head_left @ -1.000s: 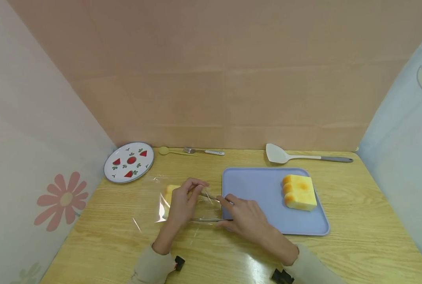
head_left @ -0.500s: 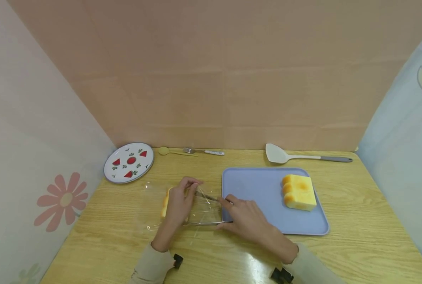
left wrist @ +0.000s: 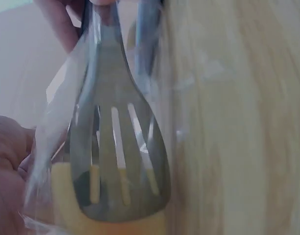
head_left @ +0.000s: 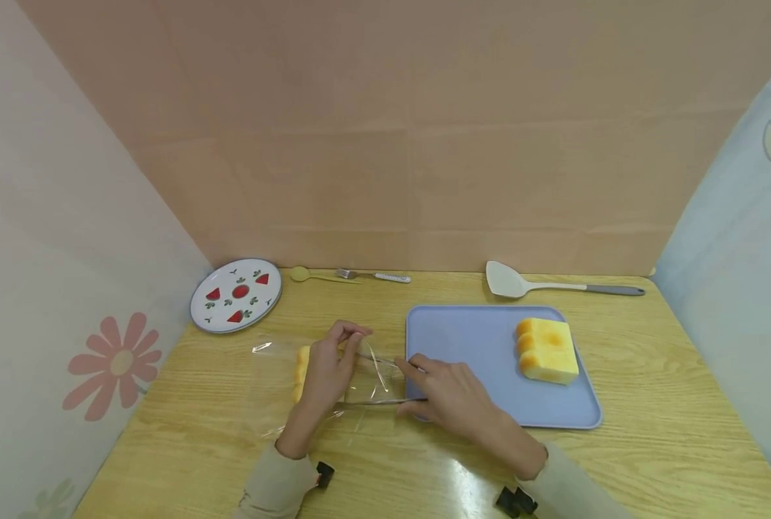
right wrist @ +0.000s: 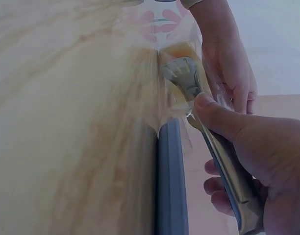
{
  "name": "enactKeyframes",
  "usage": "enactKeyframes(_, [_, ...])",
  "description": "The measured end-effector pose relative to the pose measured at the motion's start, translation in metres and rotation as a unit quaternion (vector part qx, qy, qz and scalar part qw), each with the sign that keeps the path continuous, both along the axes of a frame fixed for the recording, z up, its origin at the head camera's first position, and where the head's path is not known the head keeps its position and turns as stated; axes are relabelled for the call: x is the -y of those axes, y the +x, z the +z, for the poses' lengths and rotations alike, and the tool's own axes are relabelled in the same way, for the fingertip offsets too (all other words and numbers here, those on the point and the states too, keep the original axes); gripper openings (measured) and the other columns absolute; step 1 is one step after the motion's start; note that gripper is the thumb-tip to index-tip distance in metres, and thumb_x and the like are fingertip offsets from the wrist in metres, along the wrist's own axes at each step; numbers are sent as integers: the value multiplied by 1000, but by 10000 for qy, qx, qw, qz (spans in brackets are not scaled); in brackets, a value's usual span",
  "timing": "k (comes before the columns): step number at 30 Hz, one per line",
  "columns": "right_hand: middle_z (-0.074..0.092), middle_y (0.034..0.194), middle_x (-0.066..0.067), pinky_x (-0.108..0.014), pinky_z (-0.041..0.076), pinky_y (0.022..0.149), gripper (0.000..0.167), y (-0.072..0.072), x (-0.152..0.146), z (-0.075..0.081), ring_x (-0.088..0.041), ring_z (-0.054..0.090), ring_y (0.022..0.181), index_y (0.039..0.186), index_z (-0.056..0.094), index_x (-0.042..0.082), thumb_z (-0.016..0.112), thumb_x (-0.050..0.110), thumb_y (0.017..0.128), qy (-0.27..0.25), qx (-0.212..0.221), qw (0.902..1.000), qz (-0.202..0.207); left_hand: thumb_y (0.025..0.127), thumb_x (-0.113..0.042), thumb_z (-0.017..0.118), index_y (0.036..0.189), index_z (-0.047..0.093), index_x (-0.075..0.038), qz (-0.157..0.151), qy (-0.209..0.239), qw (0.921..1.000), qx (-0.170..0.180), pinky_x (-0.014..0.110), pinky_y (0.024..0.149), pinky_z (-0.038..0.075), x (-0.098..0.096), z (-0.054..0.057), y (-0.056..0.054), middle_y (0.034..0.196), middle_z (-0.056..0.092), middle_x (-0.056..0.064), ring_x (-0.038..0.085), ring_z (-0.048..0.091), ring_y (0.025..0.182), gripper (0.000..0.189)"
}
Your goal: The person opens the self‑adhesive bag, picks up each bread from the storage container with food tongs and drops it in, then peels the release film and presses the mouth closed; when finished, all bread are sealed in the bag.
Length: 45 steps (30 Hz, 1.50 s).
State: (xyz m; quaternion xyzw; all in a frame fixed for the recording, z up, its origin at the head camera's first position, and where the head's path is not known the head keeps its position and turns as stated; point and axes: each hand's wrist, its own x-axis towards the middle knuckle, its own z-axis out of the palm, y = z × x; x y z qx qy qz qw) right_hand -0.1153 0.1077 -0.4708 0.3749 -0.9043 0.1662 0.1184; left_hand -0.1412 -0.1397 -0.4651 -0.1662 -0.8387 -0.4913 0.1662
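My right hand (head_left: 453, 393) grips a pair of metal tongs (right wrist: 233, 191) with thumb and fingers on its two arms. The slotted tong heads are inside a clear plastic bag (left wrist: 57, 112) that lies on the table left of the tray. At the bag's left part is a yellow bread piece (head_left: 300, 376) with a browned edge. In the left wrist view, a slotted head overlaps this bread. My left hand (head_left: 327, 367) pinches the upper edge of the bag's mouth and covers part of the bread in the head view.
A blue tray (head_left: 463, 346) lies right of the bag, bearing another bread piece (head_left: 547, 349). Along the back are a patterned plate (head_left: 240, 310), a yellow spoon (head_left: 300, 274), a fork (head_left: 372, 275) and a white spatula (head_left: 506, 280). Walls enclose the back and both sides.
My left hand has shifted slightly left, and the bagged bread has moved a little left too. My right hand with the tongs has stayed nearly in place.
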Motion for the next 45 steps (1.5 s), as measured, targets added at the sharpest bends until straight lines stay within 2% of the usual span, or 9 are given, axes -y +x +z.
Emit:
enactKeyframes(3, [73, 111, 3, -17, 39, 50, 73, 1, 0, 1, 0, 50, 66, 141, 75, 8, 92, 53, 87, 18, -52, 10000, -18, 112, -6, 64, 113, 69, -3, -126, 201, 9997, -7, 23, 57, 48, -3, 1, 1, 116, 83, 9, 35, 81, 102, 6])
enactKeyframes(6, [74, 111, 1, -16, 40, 50, 72, 1, 1, 0, 0, 48, 63, 140, 75, 6, 91, 54, 88, 4, 81, 10000, -43, 113, -10, 62, 113, 69, -4, -259, 218, 9994, 62, 34, 78, 64, -5, 1, 2, 119, 83, 7, 32, 81, 105, 9])
enactKeyframes(8, [74, 111, -1, -17, 40, 49, 72, 1, 2, 0, 0, 47, 62, 139, 74, 4, 90, 54, 89, 1, 180, 9998, -53, 113, -11, 63, 113, 69, -6, -220, 123, 9996, 135, 45, 97, 64, -6, 1, 3, 120, 83, 5, 31, 78, 120, 9])
enactKeyframes(10, [75, 111, -2, -18, 41, 49, 72, 1, 2, -1, 0, 48, 61, 138, 74, 2, 89, 54, 89, -4, 260, 9996, -83, 113, -10, 63, 113, 69, -6, -136, 94, 9997, 189, 53, 103, 62, -6, 1, 3, 120, 83, 5, 31, 77, 122, 7])
enactKeyframes(16, [73, 109, -3, -19, 41, 49, 71, 2, 4, -2, -2, 52, 62, 136, 74, 2, 90, 53, 90, -76, 258, 9993, -273, 111, -8, 67, 116, 73, -6, 46, -248, 9996, 91, 53, 98, 64, -2, 2, 2, 122, 83, 7, 33, 78, 120, 8])
enactKeyframes(21, [72, 106, -4, -19, 40, 47, 77, 1, 4, -2, -2, 51, 62, 139, 73, 0, 89, 56, 90, -17, 91, 9985, -538, 111, -12, 69, 137, 71, -4, -388, -769, 9962, 126, 59, 111, 56, 8, 2, 1, 146, 73, 14, 38, 69, 135, 28])
enactKeyframes(27, [72, 106, -4, -20, 40, 47, 84, -1, 2, -2, -2, 52, 62, 141, 72, 0, 90, 61, 87, 85, 185, 9975, -672, 111, -16, 71, 157, 56, -3, -1076, -1494, 9819, 454, 64, 126, 41, 25, 5, 0, 171, 48, 17, 42, 47, 157, 50])
enactKeyframes(36, [73, 110, -2, -21, 42, 49, 81, -5, -6, 2, -3, 53, 63, 137, 75, 6, 89, 65, 85, 264, 571, 9969, -483, 103, -19, 82, 157, 60, -7, -1327, -2192, 9601, 1120, 69, 129, 32, 42, 12, 1, 173, 45, 19, 54, 36, 160, 60])
enactKeyframes(45, [72, 110, -3, -23, 40, 48, 79, -6, -11, 6, -4, 49, 62, 139, 74, 6, 89, 63, 86, 406, 711, 9955, -468, 104, -23, 79, 163, 53, -5, -1190, -2043, 9675, 899, 76, 124, 33, 48, -7, -4, 172, 46, 22, 59, 36, 157, 66])
